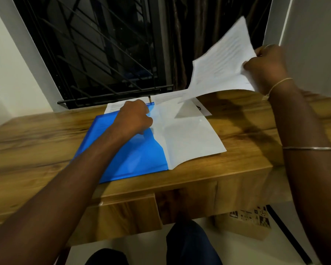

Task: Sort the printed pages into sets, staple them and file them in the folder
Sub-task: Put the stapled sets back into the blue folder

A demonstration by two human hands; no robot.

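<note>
Printed pages (222,62), blurred, held up above the table (36,150), their right edge clenched in the right grip (266,67). Below-left: blue folder (126,161) lying open, white sheet (191,138) on its right half. Left grip (134,119) curled on the folder's middle; pinching or not, cannot tell.

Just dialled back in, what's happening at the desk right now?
A person is filing. The right hand grips a set of printed pages raised above the desk. The left hand rests, fingers curled, on the open blue folder, which lies flat with white sheets on its right side. Behind it lie loose pages.
</note>
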